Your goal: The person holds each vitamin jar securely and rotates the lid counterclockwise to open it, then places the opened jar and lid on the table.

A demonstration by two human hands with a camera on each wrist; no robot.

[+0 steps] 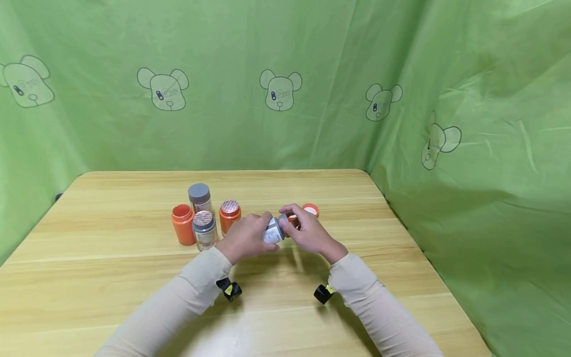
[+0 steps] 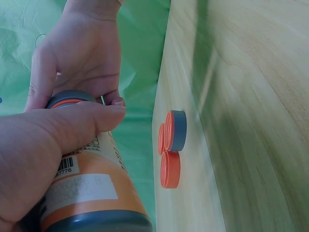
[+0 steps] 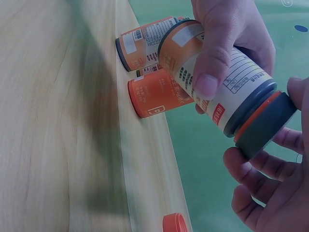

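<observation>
Tilted above the table, a bottle [image 1: 272,234] with a white and orange label is gripped by my left hand [image 1: 249,237]. The left thumb [image 2: 96,116] lies across its side in the left wrist view. My right hand [image 1: 312,233] holds the bottle's dark grey cap [image 3: 268,123] between thumb and fingertips. An orange ring shows between cap and bottle in the right wrist view. Left of the hands stand an orange jar [image 1: 229,214] and a grey-rimmed jar [image 1: 205,234], both with foil seals on top.
An uncovered orange jar [image 1: 183,227] and a grey-capped jar [image 1: 199,196] stand at the left of the group. Beyond my right hand lie loose caps: an orange one [image 2: 170,169], a grey one with an orange inside [image 2: 178,130], and another orange one [image 2: 161,139]. Green curtain [image 1: 223,139] surrounds the table.
</observation>
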